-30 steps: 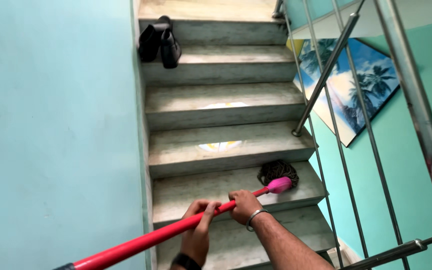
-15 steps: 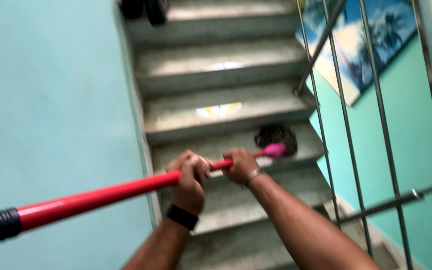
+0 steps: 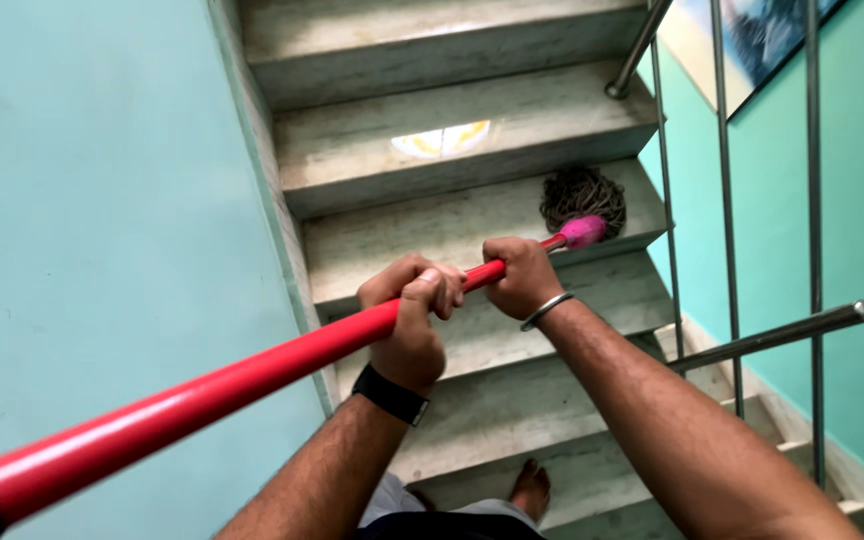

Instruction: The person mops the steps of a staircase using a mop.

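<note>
The red mop handle (image 3: 252, 370) is gripped by both hands, fingers wrapped around it; the right hand (image 3: 524, 277) is nearer the mop head (image 3: 582, 198) (resting on a step (image 3: 402, 235), up-right).

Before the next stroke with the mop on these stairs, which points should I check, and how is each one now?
1. Left hand closed around the red handle: ok.
2. Right hand closed around the handle, nearer the head: ok.
3. Mop head lies flat on its step, near the railing side: ok.
4. Head is not caught in the railing bars: ok, it seems apart from them.
5. Bare foot stands fully on a lower step: cannot tell, only part shows.
6. Steps are wet or dry: cannot tell.
</note>
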